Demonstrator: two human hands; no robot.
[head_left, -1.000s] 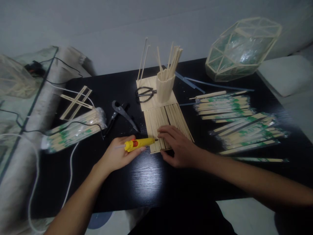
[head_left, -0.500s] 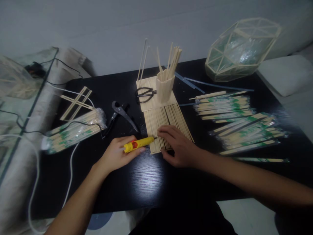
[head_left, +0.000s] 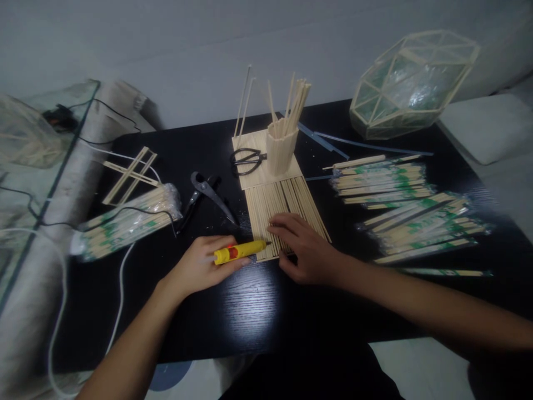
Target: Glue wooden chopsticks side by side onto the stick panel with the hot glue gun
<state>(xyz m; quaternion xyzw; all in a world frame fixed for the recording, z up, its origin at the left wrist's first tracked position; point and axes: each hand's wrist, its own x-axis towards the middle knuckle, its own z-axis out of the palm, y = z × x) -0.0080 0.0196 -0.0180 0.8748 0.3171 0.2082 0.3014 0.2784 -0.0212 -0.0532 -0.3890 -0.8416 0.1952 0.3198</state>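
My left hand [head_left: 200,266] is closed around a yellow glue gun [head_left: 238,251], whose tip points right and touches the near left edge of a flat mat of bamboo sticks [head_left: 287,208] lying on the black table [head_left: 250,311]. My right hand [head_left: 303,247] rests on the near end of that mat, fingers spread and pressing the sticks down. A white cord [head_left: 119,289] trails from my left hand off the table's left side.
Behind the mat a stick-built cup [head_left: 281,147] of loose sticks stands on a wooden panel beside black scissors [head_left: 246,159]. Cutting pliers [head_left: 206,191] and a bag of wrapped chopsticks [head_left: 125,222] lie left; wrapped chopsticks [head_left: 403,205] lie right. A faceted stick frame [head_left: 410,83] sits far right.
The glue gun's tip has slid slightly toward me and to the right along the mat's near edge. My right hand has stayed on the sticks.
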